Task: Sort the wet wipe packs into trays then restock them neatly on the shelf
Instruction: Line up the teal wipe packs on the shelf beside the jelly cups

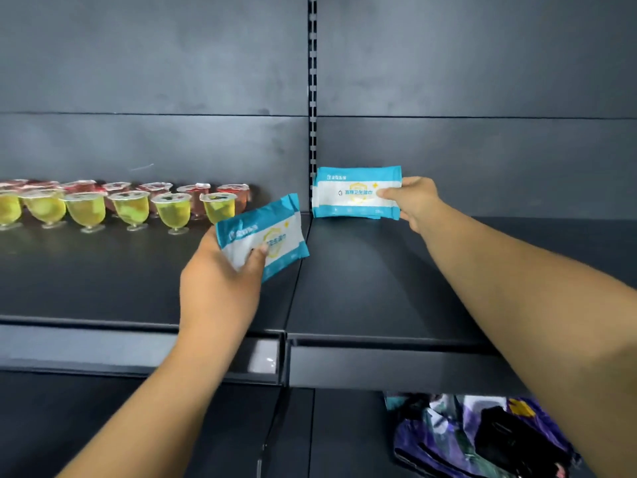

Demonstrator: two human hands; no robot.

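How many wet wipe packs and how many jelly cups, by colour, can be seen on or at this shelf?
Wet wipe packs: 2, one in the left hand, one held by the right hand
Yellow-green jelly cups: 6
Red jelly cups: about 7, partly hidden
Total: about 15

Before me, a shop: dark metal retail shelving (pixel 379 281) with slotted upright (pixel 312 81), rows of sealed clear plastic jelly cups (pixel 131 208).

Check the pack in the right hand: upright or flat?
Upright: the wipe pack stands on its long edge on the shelf, right hand pinching its end.
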